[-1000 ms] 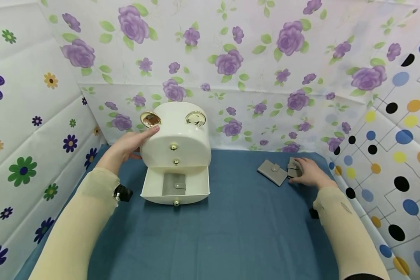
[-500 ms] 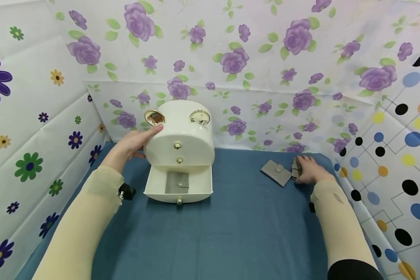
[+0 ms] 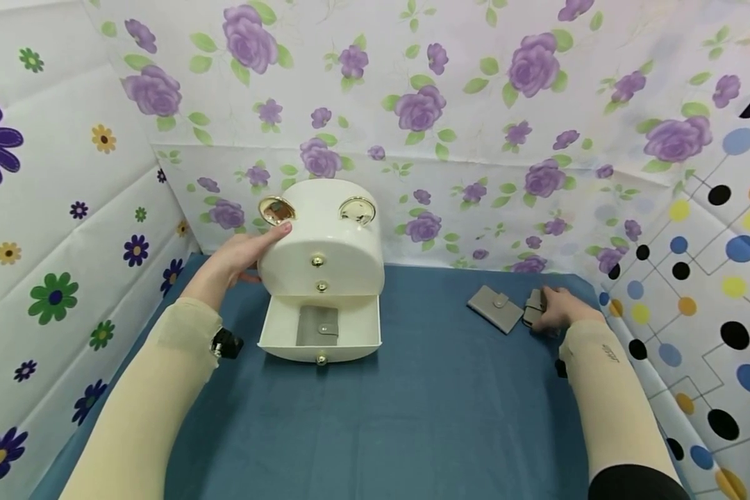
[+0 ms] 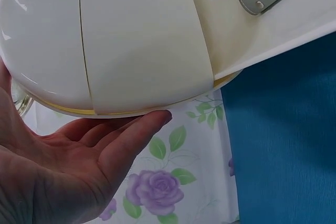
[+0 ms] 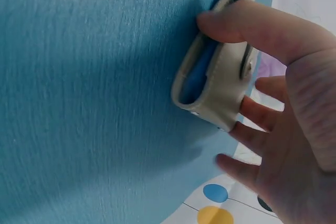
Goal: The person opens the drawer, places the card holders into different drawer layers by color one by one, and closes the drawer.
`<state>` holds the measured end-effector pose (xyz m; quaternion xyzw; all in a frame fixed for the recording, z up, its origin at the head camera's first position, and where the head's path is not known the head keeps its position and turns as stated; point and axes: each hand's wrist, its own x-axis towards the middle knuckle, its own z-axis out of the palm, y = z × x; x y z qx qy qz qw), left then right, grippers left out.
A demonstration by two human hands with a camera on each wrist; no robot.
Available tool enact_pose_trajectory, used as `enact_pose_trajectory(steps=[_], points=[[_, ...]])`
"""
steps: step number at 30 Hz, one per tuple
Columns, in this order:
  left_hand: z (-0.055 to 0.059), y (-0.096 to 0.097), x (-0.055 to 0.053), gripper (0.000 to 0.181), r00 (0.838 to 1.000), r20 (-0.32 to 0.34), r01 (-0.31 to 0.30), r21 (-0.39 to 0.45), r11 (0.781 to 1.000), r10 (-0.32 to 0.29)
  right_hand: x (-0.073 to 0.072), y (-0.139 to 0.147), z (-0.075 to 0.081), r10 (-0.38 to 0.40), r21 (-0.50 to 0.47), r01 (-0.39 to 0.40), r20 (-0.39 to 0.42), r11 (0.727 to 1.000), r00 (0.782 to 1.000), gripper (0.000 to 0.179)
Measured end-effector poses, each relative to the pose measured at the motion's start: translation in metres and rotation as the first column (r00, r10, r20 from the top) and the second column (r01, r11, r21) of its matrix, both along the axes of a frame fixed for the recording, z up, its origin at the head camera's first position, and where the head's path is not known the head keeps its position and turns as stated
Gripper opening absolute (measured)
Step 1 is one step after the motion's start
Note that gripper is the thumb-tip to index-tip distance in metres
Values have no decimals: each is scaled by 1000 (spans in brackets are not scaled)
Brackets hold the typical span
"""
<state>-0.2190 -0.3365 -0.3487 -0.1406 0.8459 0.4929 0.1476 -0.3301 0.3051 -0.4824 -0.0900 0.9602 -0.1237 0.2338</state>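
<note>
A cream-white storage box (image 3: 325,271) with gold knobs stands left of centre, its bottom drawer (image 3: 359,333) pulled out. Inside that drawer lies a grey snap-strap wallet (image 3: 317,325). My left hand (image 3: 234,257) rests against the box's left side, thumb towards the top; in the left wrist view its fingers (image 4: 131,140) lie nearly straight along the wall. At the right, my right hand (image 3: 562,309) pinches a small grey wallet (image 5: 223,77) between thumb and fingers, tilted on edge and gaping. Another grey wallet (image 3: 495,309) lies flat just left of it.
Two gold-rimmed round pieces (image 3: 357,210) stick up from the box top. Blue cloth (image 3: 437,403) covers the table. Floral sheeting (image 3: 425,139) rises behind, and a dotted sheet (image 3: 712,298) stands close to my right hand.
The small wallet at the right has tipped up in my right hand and shifted slightly right. My left hand, the box and the drawer keep their places; the head view has swung slightly.
</note>
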Motion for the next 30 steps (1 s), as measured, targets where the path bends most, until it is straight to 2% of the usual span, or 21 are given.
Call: enact_pose_trajectory(steps=[4,9,17,25,30], points=[[0,0,1,126,1000,1,-2,2,1000,2,3,2,2,-32,8,32,34,999,999,113],[0,0,1,128,1000,5,-5,3,1000,5,5,5,-1,-28,-19,30,59,999,998,116],[0,1,1,128,1000,1,-10,-7,1000,10,10,3,-1,-36,-21,37,10,999,999,114],[0,-1,1,130,1000,-13,-14,-14,1000,14,17,6,-2,0,18,1,-47,1000,999,112],[1,0,2,127,1000,-9,-11,5,1000,11,22,13,-4,19,-5,-19,-53,1000,998,114]])
